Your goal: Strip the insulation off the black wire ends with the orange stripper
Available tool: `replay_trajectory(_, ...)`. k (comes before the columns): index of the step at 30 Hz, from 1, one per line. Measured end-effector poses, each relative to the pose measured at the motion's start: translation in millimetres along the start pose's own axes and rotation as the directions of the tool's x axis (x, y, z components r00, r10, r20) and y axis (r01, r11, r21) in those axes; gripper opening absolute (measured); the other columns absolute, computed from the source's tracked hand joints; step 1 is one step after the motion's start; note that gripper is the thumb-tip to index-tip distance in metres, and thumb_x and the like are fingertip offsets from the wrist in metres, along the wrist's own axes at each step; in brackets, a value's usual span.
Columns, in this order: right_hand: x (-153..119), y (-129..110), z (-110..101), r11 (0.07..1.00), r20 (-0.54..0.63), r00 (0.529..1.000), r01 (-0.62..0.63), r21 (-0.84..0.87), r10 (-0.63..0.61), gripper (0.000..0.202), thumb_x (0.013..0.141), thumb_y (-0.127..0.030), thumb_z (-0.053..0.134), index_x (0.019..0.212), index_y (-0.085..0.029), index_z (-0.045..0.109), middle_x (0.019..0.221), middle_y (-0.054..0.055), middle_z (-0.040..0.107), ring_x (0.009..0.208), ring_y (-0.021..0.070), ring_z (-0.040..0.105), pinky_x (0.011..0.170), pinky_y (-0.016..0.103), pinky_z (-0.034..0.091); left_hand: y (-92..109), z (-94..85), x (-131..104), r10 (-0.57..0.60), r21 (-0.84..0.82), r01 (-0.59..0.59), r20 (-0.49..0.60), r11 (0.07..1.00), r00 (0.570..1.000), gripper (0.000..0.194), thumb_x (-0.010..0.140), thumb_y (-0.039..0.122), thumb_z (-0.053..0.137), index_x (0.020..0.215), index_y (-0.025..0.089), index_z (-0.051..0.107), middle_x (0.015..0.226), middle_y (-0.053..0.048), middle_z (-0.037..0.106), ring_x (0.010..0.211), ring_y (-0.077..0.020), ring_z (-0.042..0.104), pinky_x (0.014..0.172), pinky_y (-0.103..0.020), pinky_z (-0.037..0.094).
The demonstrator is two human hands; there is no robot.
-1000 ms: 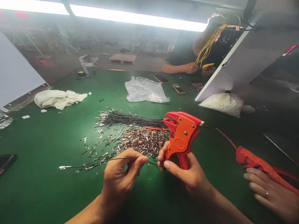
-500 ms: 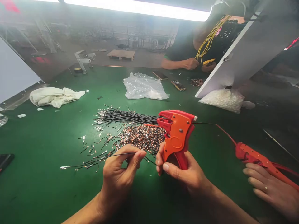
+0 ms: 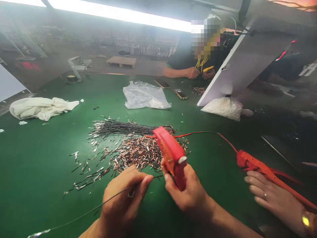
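Note:
Between thumb and index finger my left hand [image 3: 123,198] pinches a thin black wire [image 3: 91,211]. One end of the wire hangs to the lower left, where a silvery tip shows; the other end points toward my right hand [image 3: 193,191]. That hand is closed around a red and orange wire stripper [image 3: 170,155], tilted so its red back faces me; its jaws are mostly hidden. Just beyond my hands is a heap of black and copper wire clippings [image 3: 141,153]. Behind the heap lies a bundle of black wires [image 3: 123,127] with metal ends at the left.
At right, another person's hand [image 3: 277,195] holds a similar stripper [image 3: 257,162] on a red wire. A clear plastic bag [image 3: 146,94], two phones [image 3: 180,94], a white cloth [image 3: 42,107] and a filled bag [image 3: 224,107] lie farther back. Across the table [image 3: 49,158] another person handles yellow wires.
The stripper in my right hand has tipped, its jaws turning away from view. The wire in my left hand has swung its silvery end down toward me. The view has shifted slightly right.

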State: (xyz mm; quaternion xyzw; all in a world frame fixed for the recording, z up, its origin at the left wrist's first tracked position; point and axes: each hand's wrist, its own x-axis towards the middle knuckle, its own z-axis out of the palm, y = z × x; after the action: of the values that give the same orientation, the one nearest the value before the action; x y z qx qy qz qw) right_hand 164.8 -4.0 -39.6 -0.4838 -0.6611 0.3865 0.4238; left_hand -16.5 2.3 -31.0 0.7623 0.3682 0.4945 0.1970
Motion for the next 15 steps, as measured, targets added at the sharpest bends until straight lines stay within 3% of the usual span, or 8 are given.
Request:
replay_trajectory(4, 4.6, -2.5, -1.2, 0.938, 0.017, 0.984, 0.174, -0.299, -0.178, 0.032, 0.066, -0.012, 0.05, 0.097, -0.02, 0.046, 0.078, 0.003, 0.055, 0.068, 0.0194, 0.052, 0.063, 0.033, 0.044, -2.6, 3.6, -0.2, 0.047, 0.108, -0.05, 0.03, 0.993, 0.998, 0.017, 0.087, 0.009, 0.052, 0.076, 0.021, 0.052, 0.055, 0.005, 0.052, 0.046, -0.0085, 0.047, 0.047, -0.018, 0.039)
replay_trajectory(7, 7.3, -4.6, 2.4, 0.906, 0.001, 0.976, 0.201, -0.373, -0.216, 0.032, 0.066, -0.014, 0.049, 0.097, -0.02, 0.046, 0.077, 0.003, 0.056, 0.065, 0.0192, 0.052, 0.059, 0.032, 0.044, -7.3, 7.7, -2.8, 0.055, 0.17, -0.059, 0.028, 0.984, 0.998, 0.019, 0.086, 0.008, 0.053, 0.073, 0.022, 0.053, 0.055, 0.004, 0.053, 0.046, -0.0093, 0.05, 0.046, -0.018, 0.04)
replay_trajectory(11, 12.0, -3.4, 2.4, 0.882, -0.087, 0.975, 0.143, -0.45, -0.203, 0.032, 0.065, -0.013, 0.046, 0.097, -0.02, 0.046, 0.075, 0.003, 0.058, 0.065, 0.0191, 0.053, 0.06, 0.031, 0.044, -6.6, 0.6, -4.2, 0.023, 0.232, -0.026, 0.013, 0.972, 1.0, 0.019, 0.085, 0.01, 0.055, 0.07, 0.022, 0.053, 0.053, 0.005, 0.05, 0.045, -0.0089, 0.048, 0.044, -0.018, 0.037)
replay_trajectory(15, 18.9, 3.8, -8.7, 0.863, -0.214, 0.971, -0.016, -0.505, -0.108, 0.024, 0.068, -0.012, 0.044, 0.09, -0.021, 0.046, 0.068, 0.0, 0.055, 0.056, 0.0159, 0.049, 0.054, 0.028, 0.04, -5.8, -17.0, 1.5, 0.028, 0.196, -0.021, -0.035, 0.98, 0.999, 0.018, 0.084, 0.008, 0.053, 0.072, 0.021, 0.052, 0.056, 0.005, 0.043, 0.048, -0.0079, 0.044, 0.047, -0.018, 0.036)
